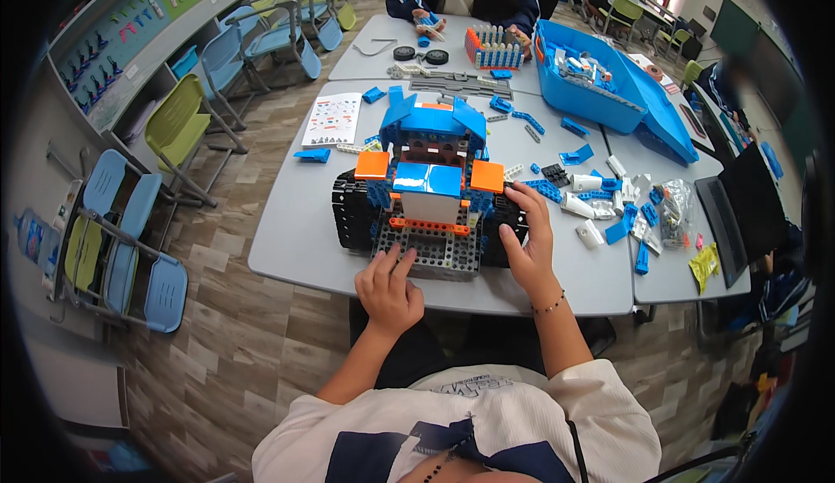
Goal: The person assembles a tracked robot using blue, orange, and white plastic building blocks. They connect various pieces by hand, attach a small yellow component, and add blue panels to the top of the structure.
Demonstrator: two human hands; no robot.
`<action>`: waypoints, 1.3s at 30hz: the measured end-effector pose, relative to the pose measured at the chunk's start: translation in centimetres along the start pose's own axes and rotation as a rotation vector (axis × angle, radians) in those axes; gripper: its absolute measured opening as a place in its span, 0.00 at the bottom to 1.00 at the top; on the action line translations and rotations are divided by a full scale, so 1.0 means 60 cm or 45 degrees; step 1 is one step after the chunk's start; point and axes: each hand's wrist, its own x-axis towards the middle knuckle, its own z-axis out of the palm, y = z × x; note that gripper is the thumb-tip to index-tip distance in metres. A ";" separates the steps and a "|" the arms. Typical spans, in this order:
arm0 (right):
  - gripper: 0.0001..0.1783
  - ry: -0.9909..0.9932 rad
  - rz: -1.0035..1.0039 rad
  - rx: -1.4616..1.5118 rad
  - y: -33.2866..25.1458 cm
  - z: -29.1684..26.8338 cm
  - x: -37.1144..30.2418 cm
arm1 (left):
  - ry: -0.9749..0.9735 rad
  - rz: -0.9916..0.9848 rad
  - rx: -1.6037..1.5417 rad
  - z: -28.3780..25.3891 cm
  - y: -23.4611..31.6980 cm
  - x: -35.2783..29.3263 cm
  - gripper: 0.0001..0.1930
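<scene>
A brick-built tracked vehicle (429, 189) stands upright on the grey table in front of me. It has blue panels on top, orange squares at both shoulders, black tracks and a grey studded base (426, 248). My left hand (389, 296) is at the near left of this base, its bent fingers apart and their tips touching the front edge. On the other side, my right hand (532, 244) holds the right black track (503, 222), thumb on the near face and fingers along the outer side. The parts under the right fingers are partly hidden.
Loose blue and white bricks (591, 194) lie to the right, near a clear plastic bag (677, 213) and a black laptop (739, 213). A printed instruction sheet (331, 119) is at left. Beyond are a blue storage bin (587, 92) and another person's hand (429, 24).
</scene>
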 end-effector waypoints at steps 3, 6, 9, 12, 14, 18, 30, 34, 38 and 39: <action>0.24 0.006 -0.033 -0.009 -0.004 0.003 0.002 | -0.052 -0.015 -0.013 -0.007 -0.004 0.002 0.28; 0.26 -0.039 -0.086 -0.062 -0.014 0.004 0.001 | -0.157 -0.126 -0.057 -0.026 -0.015 0.001 0.26; 0.28 -0.147 -0.138 -0.084 -0.033 0.017 -0.006 | -0.127 -0.258 -0.150 -0.047 -0.029 0.011 0.23; 0.31 -0.218 -0.231 -0.097 -0.058 0.039 -0.017 | 0.031 -0.435 -0.384 -0.065 -0.034 0.035 0.21; 0.32 -0.287 -0.241 -0.080 -0.075 0.054 -0.024 | 0.059 -0.421 -0.439 -0.084 -0.029 0.052 0.20; 0.35 -0.393 -0.276 -0.014 -0.102 0.077 -0.038 | 0.032 -0.471 -0.434 -0.107 -0.020 0.082 0.18; 0.35 -0.499 -0.302 0.124 -0.089 0.072 -0.053 | -0.018 -0.581 -0.512 -0.103 -0.033 0.089 0.14; 0.35 -0.526 -0.289 0.109 -0.087 0.055 -0.053 | 0.021 -0.681 -0.489 -0.094 -0.031 0.092 0.15; 0.32 -0.459 -0.190 0.005 -0.075 0.007 -0.045 | 0.008 -0.663 -0.492 -0.096 -0.032 0.092 0.15; 0.31 -0.461 -0.180 -0.081 -0.069 -0.010 -0.042 | -0.003 -0.686 -0.509 -0.096 -0.032 0.092 0.15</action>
